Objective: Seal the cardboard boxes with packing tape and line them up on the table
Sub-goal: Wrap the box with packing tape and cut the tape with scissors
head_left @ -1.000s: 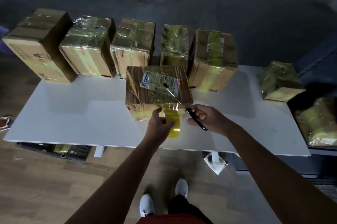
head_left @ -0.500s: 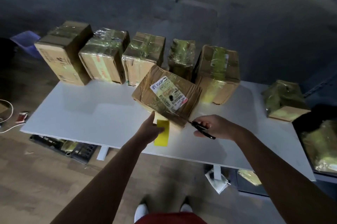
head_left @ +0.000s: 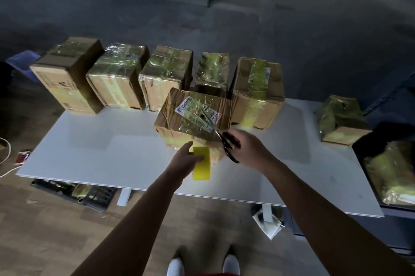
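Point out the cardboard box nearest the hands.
The white-labelled box, standing alone before the back row; left hand with yellow tape roll and right hand with scissors are at its near face.

**The person, seen from above, on the near side of the worktop point(head_left: 89, 152).** Both forearms are uncovered along all of their visible length. The left hand point(head_left: 186, 160) and the right hand point(head_left: 249, 152), over the near half of the worktop, are likewise bare. In the dim light, finer detail on either hand cannot be made out. Below the worktop's near edge are two white shoes point(head_left: 176, 267) with rounded toes. Between them, at the lowest margin of the view, shows a narrow strip of red clothing point(head_left: 202, 274); its cut cannot be told.
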`<control>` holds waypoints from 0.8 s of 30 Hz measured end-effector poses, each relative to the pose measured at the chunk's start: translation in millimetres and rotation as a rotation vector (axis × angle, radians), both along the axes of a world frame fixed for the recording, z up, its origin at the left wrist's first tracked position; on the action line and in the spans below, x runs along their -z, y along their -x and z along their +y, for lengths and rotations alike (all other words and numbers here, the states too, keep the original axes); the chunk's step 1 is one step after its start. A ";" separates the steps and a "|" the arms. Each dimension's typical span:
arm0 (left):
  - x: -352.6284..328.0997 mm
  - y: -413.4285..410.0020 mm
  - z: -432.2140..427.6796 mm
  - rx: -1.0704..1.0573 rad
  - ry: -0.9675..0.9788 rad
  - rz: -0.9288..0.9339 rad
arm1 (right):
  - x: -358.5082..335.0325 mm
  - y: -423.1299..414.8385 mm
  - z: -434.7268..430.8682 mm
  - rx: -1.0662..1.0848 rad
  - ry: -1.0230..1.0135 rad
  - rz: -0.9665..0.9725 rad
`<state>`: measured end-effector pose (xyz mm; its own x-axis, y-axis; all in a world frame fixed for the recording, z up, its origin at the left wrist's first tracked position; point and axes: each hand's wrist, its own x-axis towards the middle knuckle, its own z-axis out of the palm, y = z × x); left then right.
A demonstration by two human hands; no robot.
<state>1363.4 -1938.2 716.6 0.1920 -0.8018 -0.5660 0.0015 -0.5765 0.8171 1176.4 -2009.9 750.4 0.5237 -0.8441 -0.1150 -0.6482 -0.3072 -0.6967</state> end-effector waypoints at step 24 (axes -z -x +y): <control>16.3 2.6 -4.7 0.087 0.032 -0.104 | 27.0 -27.6 -35.5 0.137 0.240 0.332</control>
<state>1360.8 -1942.9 700.3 0.1769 -0.8352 -0.5207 -0.1331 -0.5445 0.8282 1204.1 -2045.4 723.4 0.3725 -0.9267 -0.0506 -0.8712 -0.3303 -0.3632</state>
